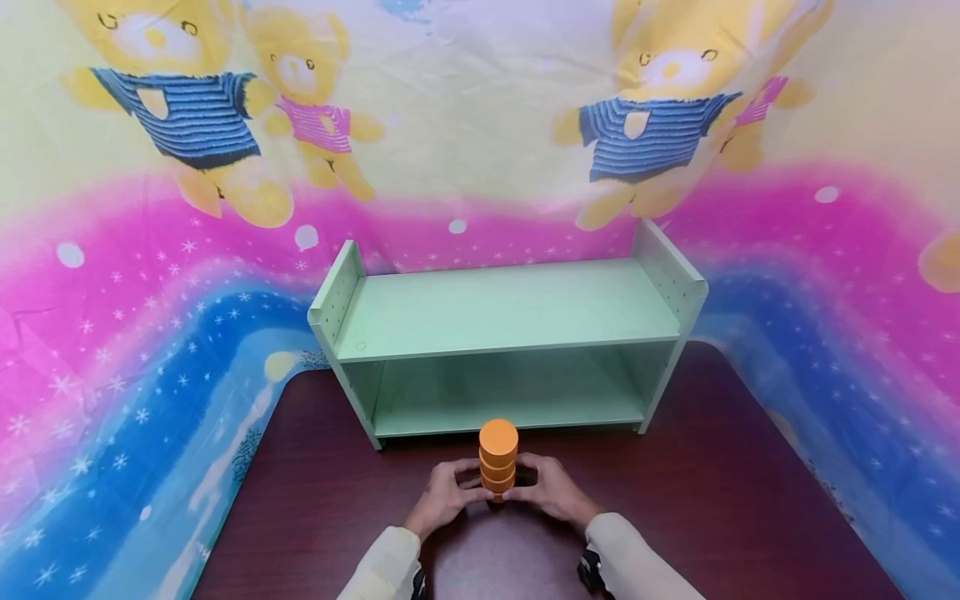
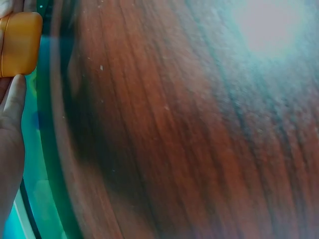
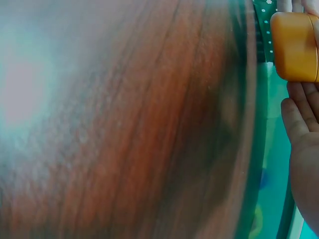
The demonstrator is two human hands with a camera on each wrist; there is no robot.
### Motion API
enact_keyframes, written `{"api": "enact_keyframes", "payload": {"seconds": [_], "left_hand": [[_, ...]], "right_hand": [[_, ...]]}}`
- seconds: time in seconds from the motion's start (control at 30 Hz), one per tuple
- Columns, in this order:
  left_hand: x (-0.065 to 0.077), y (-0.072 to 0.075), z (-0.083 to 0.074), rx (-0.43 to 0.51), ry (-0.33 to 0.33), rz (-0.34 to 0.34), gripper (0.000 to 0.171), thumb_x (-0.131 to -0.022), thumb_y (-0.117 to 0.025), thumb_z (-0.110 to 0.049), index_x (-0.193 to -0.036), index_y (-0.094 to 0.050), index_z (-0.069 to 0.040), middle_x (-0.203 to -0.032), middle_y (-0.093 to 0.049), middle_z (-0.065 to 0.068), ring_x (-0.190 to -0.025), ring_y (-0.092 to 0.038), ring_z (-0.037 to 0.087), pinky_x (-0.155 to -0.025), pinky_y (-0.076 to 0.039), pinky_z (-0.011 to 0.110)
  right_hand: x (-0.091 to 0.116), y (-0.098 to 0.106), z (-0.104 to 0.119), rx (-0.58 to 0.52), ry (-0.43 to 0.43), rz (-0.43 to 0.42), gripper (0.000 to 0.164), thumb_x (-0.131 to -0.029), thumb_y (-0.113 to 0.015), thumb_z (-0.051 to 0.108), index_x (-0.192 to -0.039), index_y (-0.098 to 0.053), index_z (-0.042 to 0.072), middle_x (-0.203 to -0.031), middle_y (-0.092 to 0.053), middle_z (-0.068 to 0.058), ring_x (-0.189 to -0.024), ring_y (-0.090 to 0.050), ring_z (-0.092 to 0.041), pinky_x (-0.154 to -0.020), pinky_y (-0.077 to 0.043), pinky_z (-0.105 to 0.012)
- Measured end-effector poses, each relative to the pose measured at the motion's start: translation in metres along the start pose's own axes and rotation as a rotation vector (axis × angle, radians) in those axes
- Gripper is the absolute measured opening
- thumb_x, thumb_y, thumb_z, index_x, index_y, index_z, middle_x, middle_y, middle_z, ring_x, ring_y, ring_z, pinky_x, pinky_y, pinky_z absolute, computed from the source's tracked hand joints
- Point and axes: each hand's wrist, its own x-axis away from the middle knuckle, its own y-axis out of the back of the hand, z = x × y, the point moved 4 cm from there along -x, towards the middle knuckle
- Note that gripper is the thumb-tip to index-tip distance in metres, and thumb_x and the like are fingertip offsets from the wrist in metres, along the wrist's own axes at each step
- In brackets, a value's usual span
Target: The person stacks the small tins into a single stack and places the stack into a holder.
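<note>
A stack of several round orange containers stands upright over the near part of the table, in front of the shelf. From the left side my left hand grips its lower part, thumb in front and fingers behind. Opposite it, my right hand holds the stack the same way. The left wrist view shows the rounded top of an orange container at the edge, with part of the left hand. The right wrist view likewise catches an orange container above the right hand. The stack's base is mostly hidden by the thumbs.
A pale green two-level shelf with raised side panels stands at the back of the dark red-brown table. Behind and around the table hangs a colourful cloth printed with teddy bears.
</note>
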Motion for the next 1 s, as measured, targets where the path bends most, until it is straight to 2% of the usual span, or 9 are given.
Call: {"api": "enact_keyframes", "payload": {"seconds": [0.4, 0.8, 1.0], "left_hand": [[-0.005, 0.000, -0.015, -0.006, -0.009, 0.009, 0.049, -0.079, -0.084, -0.002, -0.123, -0.064, 0.008, -0.123, -0.065, 0.024, -0.106, -0.068, 0.033, -0.084, -0.059, 0.028], [-0.007, 0.000, -0.032, 0.010, -0.026, 0.022, 0.046, -0.079, -0.083, 0.002, -0.121, -0.064, 0.011, -0.122, -0.065, 0.026, -0.105, -0.068, 0.035, -0.084, -0.060, 0.030], [-0.008, 0.001, -0.038, -0.013, -0.048, 0.025, 0.045, -0.079, -0.083, 0.001, -0.119, -0.065, 0.009, -0.119, -0.066, 0.023, -0.103, -0.070, 0.031, -0.084, -0.060, 0.030]], "right_hand": [[0.002, 0.011, 0.010, 0.023, 0.057, -0.023, 0.052, -0.080, -0.086, 0.031, -0.122, -0.068, 0.006, -0.119, -0.070, -0.004, -0.112, -0.063, -0.021, -0.099, -0.052, -0.042], [0.003, 0.021, 0.020, 0.039, 0.063, -0.035, 0.051, -0.081, -0.085, 0.029, -0.122, -0.068, 0.006, -0.118, -0.070, -0.004, -0.113, -0.064, -0.022, -0.099, -0.052, -0.046], [0.003, 0.025, 0.027, 0.053, 0.087, -0.049, 0.050, -0.081, -0.085, 0.031, -0.121, -0.069, 0.006, -0.119, -0.070, -0.004, -0.113, -0.064, -0.023, -0.098, -0.053, -0.048]]}}
